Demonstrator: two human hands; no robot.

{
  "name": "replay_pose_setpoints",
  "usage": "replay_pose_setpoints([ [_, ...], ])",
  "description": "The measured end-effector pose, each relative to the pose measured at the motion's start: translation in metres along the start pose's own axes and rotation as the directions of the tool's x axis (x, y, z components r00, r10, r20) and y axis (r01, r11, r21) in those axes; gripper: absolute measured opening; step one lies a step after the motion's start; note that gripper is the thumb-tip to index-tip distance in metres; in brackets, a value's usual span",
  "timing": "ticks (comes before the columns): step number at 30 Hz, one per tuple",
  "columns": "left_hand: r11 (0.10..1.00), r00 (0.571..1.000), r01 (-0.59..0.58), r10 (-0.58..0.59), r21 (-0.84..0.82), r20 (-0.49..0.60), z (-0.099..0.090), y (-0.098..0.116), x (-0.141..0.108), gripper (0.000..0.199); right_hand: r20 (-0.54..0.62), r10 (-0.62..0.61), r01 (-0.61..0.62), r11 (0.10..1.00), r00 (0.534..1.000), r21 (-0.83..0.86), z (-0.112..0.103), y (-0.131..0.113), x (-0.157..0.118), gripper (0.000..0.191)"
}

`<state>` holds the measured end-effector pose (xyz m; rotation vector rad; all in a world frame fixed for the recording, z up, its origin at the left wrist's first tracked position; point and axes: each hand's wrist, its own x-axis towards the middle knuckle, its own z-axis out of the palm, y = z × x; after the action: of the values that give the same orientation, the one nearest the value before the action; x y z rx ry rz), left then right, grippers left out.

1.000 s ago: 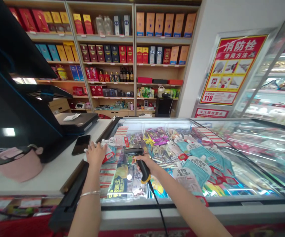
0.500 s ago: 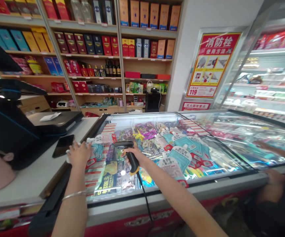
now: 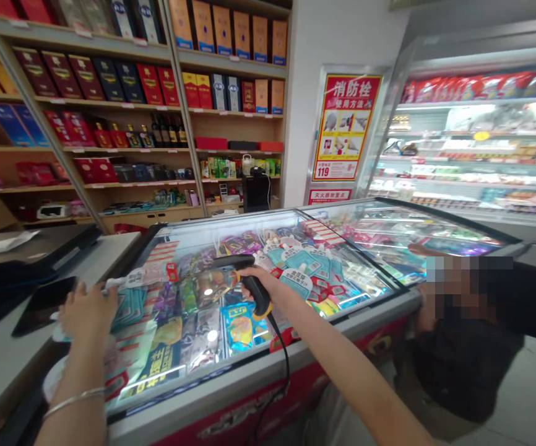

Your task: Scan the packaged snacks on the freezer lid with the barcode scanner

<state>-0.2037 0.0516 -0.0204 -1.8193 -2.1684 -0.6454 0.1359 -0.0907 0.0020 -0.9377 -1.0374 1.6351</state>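
The scanner is above the freezer's glass top, in the right hand, whose fingers wrap its handle; its nose points left, toward the pouches near the left hand. The hands are apart. The left lies over the near end of those pouches with its fingers slightly spread; I can't tell whether it grips one.

To do this well, I'd turn one pouch's printed code flat toward the nose, clear of the fingers and of the shine from the lights (the glass throws back plenty). A loose wrist should help the aim, and the cord, drooping over the front, needs slack.

The freezer holds bright packets under its glass, among them a blue-and-yellow one; a second heap of pouches seems to rest on top. Left of it, a phone lies on the counter. Farther out, shelves hold boxes and bottles, and a lit fridge holds red bags. Another person is at the freezer's right.
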Motion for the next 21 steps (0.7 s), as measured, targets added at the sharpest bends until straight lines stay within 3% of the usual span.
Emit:
replay_pose_setpoints([
  [3,0.992,0.986,-0.112,0.105,-0.053,-0.128,-0.009,0.029,-0.007,0.052,-0.038,-0.056,0.055,0.998,0.998,-0.019,-0.031,-0.004,-0.024,0.025],
  [5,0.970,0.966,-0.223,0.207,-0.095,-0.155,-0.014,0.059,-0.017,0.046,-0.076,-0.101,0.101,0.995,0.992,-0.012,-0.049,-0.010,-0.039,0.025],
  [9,0.858,0.872,-0.490,0.484,-0.154,-0.079,-0.017,0.134,-0.050,0.043,-0.178,-0.114,0.111,0.993,0.977,-0.024,-0.076,-0.028,-0.063,0.024],
  [12,0.754,0.776,-0.606,0.630,-0.254,0.021,-0.010,0.188,-0.077,0.043,-0.239,-0.095,0.085,0.995,0.966,-0.051,-0.094,-0.041,-0.073,0.026],
  [14,0.712,0.731,-0.610,0.675,-0.348,0.098,-0.004,0.220,-0.094,0.043,-0.250,-0.111,0.099,0.993,0.962,-0.060,-0.108,-0.046,-0.078,0.026],
  [17,0.727,0.709,-0.495,0.655,-0.477,0.261,0.004,0.258,-0.116,0.045,-0.260,-0.136,0.120,0.990,0.956,-0.076,-0.129,-0.045,-0.087,0.026],
  [19,0.757,0.719,-0.377,0.602,-0.533,0.347,0.008,0.278,-0.127,0.044,-0.275,-0.131,0.112,0.990,0.952,-0.083,-0.142,-0.040,-0.091,0.028],
  [21,0.783,0.765,-0.257,0.523,-0.567,0.376,0.012,0.292,-0.134,0.047,-0.294,-0.144,0.126,0.989,0.945,-0.077,-0.154,-0.032,-0.093,0.030],
])
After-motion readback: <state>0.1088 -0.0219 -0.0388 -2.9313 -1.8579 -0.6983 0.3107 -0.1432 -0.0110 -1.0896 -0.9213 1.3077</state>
